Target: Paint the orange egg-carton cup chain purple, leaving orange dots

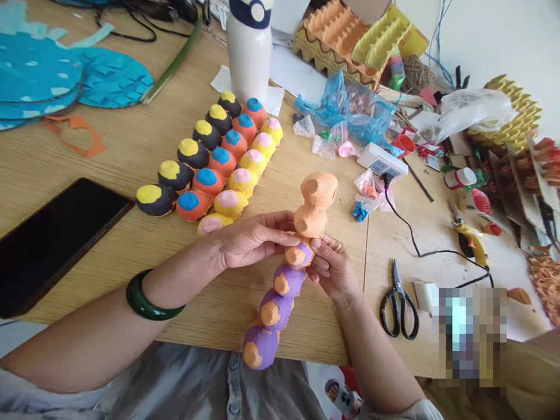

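A bumpy strip of rounded cups (310,221) is held at a slant over the table's front edge. Its upper cups are plain orange, while the lower ones are purple with orange spots. My left hand (258,239) grips the strip from the left near its middle, thumb on a cup partly covered in purple. From the right, my right hand (335,265) pinches the same cup. Behind my left hand lie three finished-looking strips: black with yellow spots (192,153), orange with blue spots (221,160) and yellow with pink spots (242,182).
A black phone (56,239) lies at the left. Scissors (399,309), a power strip (382,160) with a cable and a yellow glue gun (475,245) are at the right. Farther back stand a white bottle (249,58), a blue plastic bag (350,111) and egg trays (336,41).
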Motion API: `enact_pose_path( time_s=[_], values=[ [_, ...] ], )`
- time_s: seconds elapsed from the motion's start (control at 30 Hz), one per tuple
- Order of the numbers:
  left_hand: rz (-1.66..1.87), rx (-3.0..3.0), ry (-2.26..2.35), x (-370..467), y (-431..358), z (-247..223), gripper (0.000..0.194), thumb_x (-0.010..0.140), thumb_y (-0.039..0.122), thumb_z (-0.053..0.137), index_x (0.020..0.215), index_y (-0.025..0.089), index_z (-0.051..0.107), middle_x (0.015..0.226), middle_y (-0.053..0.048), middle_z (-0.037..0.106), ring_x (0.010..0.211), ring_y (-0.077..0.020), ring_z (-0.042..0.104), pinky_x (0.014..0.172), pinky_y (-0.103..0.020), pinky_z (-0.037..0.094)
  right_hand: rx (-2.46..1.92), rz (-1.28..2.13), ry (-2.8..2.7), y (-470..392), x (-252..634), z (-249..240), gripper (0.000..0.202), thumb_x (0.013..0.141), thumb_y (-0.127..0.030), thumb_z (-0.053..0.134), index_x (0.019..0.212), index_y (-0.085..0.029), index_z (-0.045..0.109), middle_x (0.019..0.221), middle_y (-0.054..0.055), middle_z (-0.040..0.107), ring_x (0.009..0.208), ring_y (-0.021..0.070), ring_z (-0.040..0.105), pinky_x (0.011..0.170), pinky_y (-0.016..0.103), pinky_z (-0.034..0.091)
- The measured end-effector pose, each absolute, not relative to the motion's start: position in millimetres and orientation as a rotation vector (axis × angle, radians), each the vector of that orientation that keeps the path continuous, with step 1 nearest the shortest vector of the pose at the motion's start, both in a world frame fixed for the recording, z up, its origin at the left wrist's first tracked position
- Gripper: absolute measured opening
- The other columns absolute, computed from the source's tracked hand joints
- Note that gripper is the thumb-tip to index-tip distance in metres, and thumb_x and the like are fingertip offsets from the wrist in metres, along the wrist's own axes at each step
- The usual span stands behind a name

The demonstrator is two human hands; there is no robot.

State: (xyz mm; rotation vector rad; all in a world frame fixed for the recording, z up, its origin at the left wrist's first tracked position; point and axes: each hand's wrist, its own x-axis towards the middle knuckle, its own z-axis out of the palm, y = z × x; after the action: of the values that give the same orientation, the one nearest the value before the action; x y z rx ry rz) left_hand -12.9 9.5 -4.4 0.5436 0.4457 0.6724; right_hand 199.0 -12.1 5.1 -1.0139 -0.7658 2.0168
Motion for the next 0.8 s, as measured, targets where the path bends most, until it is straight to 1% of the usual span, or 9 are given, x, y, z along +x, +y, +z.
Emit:
enact_pose_path(
  time_s=[0.07,0.2,0.33,0.4,0.5,0.63,0.73,0.8],
  values=[
    [0.664,0.538,0.392,-11,10,-6,0.019,0.089,0.021,0.093,0.106,0.023,0.085,0.097,-0.002,0.08,0.091,-0.0176,0.074,0.093,-0.035,0.064,-0.996,2.024,-0.781,-10,201,3,0.046,0.076,-0.053,0.104,0.08,-0.02,0.071,0.045,-0.019,0.028,0.037,0.0009,0.011,0.034,0.013,0.042],
    [0.672,0.529,0.376,-8,8,-4,0.022,0.09,0.021,0.094,0.11,0.022,0.086,0.104,-0.004,0.082,0.098,-0.0194,0.076,0.096,-0.036,0.064,-0.957,2.036,-0.802,-7,205,2,0.045,0.077,-0.052,0.103,0.079,-0.02,0.071,0.044,-0.019,0.027,0.035,0.0003,0.009,0.033,0.011,0.04],
    [0.674,0.532,0.361,-5,5,2,0.017,0.094,0.021,0.091,0.111,0.02,0.087,0.105,-0.005,0.082,0.1,-0.0186,0.075,0.097,-0.034,0.062,-0.909,2.048,-0.808,-5,208,0,0.051,0.077,-0.053,0.102,0.071,-0.021,0.063,0.042,-0.019,0.025,0.034,0.0,0.007,0.031,0.01,0.037],
    [0.679,0.533,0.357,-3,3,4,0.018,0.094,0.021,0.091,0.112,0.02,0.087,0.109,-0.005,0.083,0.103,-0.0184,0.075,0.098,-0.033,0.061,-0.891,2.054,-0.82,-5,209,0,0.053,0.078,-0.053,0.101,0.069,-0.022,0.059,0.042,-0.019,0.023,0.034,0.0004,0.007,0.03,0.01,0.035],
    [0.695,0.537,0.374,0,1,3,0.023,0.092,0.022,0.094,0.114,0.021,0.087,0.115,-0.006,0.084,0.111,-0.02,0.076,0.102,-0.034,0.059,-0.904,2.045,-0.815,-5,212,0,0.056,0.076,-0.053,0.101,0.067,-0.023,0.055,0.042,-0.018,0.022,0.034,0.001,0.006,0.029,0.011,0.033],
    [0.743,0.543,0.366,4,-1,-2,0.032,0.088,0.025,0.098,0.118,0.023,0.087,0.118,-0.006,0.085,0.118,-0.0228,0.078,0.11,-0.037,0.057,-0.952,2.017,-0.758,-7,216,-3,0.061,0.075,-0.054,0.102,0.065,-0.024,0.051,0.043,-0.018,0.018,0.036,0.0017,0.003,0.029,0.01,0.03],
    [0.78,0.547,0.34,8,-2,-6,0.033,0.09,0.027,0.098,0.12,0.023,0.087,0.125,-0.007,0.086,0.12,-0.0238,0.078,0.108,-0.036,0.057,-0.947,2.019,-0.707,-8,220,-8,0.065,0.076,-0.053,0.102,0.062,-0.024,0.045,0.044,-0.018,0.016,0.037,0.0023,0.001,0.029,0.01,0.031],
    [0.788,0.574,0.306,10,-3,-6,0.035,0.091,0.027,0.096,0.125,0.024,0.087,0.131,-0.009,0.086,0.124,-0.0258,0.078,0.109,-0.038,0.057,-0.934,2.022,-0.686,-8,223,-11,0.067,0.079,-0.051,0.1,0.061,-0.024,0.042,0.044,-0.017,0.016,0.037,0.0028,0.0,0.029,0.01,0.031]
  ],
)
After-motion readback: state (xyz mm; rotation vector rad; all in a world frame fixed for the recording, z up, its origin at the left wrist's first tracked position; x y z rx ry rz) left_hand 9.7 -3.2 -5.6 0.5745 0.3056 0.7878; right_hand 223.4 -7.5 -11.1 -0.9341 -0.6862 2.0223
